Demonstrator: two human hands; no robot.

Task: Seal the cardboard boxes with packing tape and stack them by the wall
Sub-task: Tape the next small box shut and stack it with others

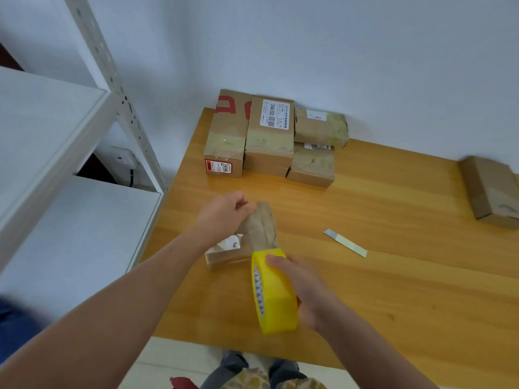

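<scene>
1. Yellow packing-tape roll (276, 293) is nearest the camera, gripped around its rim by the person's right hand (303, 287) above the front of the orange-brown wooden table (393, 276).
2. Just beyond the roll, a small brown cardboard box (252, 237) with a torn white label sits on the table; a clear strip of tape runs from the roll up along its top.
3. The left hand (224, 214), fingers curled, pinches the far end of that box.
4. To the right, well apart, a thin pale flat strip with a grey metallic tip (345, 242) lies on the wood.
5. At the right edge rests a lone taped brown carton (491, 192).
6. Farther back, a cluster of taped cardboard boxes (269, 136) is stacked against the white wall (337, 51).
7. White metal shelving (56, 136) stands on the left.
</scene>
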